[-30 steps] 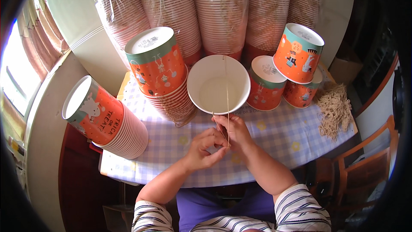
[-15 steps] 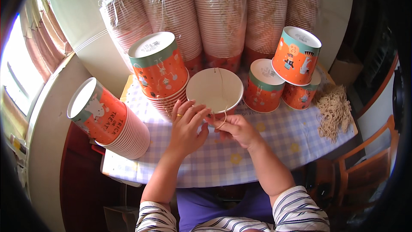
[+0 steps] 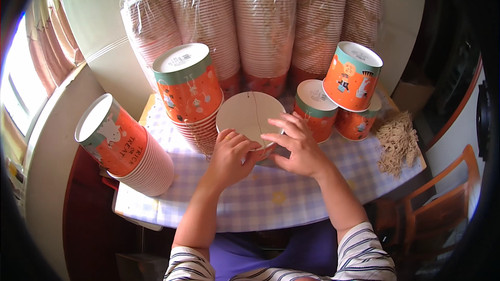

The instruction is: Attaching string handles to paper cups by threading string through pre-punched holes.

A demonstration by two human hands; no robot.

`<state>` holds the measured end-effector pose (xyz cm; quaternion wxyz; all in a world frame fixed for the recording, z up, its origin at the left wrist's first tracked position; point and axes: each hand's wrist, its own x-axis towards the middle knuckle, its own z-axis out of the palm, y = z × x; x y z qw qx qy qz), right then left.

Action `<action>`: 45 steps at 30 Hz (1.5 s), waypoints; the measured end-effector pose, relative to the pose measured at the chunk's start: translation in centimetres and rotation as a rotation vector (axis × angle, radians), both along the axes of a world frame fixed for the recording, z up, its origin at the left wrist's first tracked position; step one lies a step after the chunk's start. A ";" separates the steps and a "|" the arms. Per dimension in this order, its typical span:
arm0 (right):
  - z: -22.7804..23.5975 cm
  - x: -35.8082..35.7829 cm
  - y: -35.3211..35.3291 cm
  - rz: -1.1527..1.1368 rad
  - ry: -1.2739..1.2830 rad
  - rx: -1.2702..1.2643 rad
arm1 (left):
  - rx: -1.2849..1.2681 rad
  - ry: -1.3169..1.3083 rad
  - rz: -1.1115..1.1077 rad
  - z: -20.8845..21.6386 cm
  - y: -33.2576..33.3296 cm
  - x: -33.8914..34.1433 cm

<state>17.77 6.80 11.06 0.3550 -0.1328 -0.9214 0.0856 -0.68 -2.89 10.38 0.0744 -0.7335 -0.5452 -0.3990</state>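
Both my hands hold a white-bottomed orange paper cup [image 3: 249, 117] that lies tipped over on the checked tablecloth [image 3: 271, 198], its base toward me. My left hand [image 3: 229, 156] grips its lower left rim. Fingers spread, my right hand [image 3: 297, 145] rests against the cup's right side. A thin string [image 3: 255, 112] runs across the white base. Just left stands a stack of orange cups [image 3: 190, 99], and to the right several single orange cups [image 3: 315, 106] sit upside down.
Tall plastic-wrapped sleeves of cups [image 3: 265, 26] line the back wall. Another stack of orange cups [image 3: 125, 148] lies at the table's left edge. A pile of tan strings [image 3: 397, 143] sits at the right. A wooden chair [image 3: 442, 208] stands right of the table.
The cup has been turned from open mouth facing me to base facing me. Both hands moved up from the tablecloth onto the cup.
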 end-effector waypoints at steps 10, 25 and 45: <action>1.9 -1.1 1.7 0.225 -0.155 -0.235 | 0.018 -0.084 -0.107 -0.2 -0.8 -0.9; 5.3 5.7 2.1 -0.005 -0.116 -0.094 | 0.040 -0.068 -0.167 -0.3 -0.8 -0.6; -4.5 0.9 -2.5 0.308 0.124 -1.293 | 0.065 -0.046 -0.111 -0.1 -0.7 0.1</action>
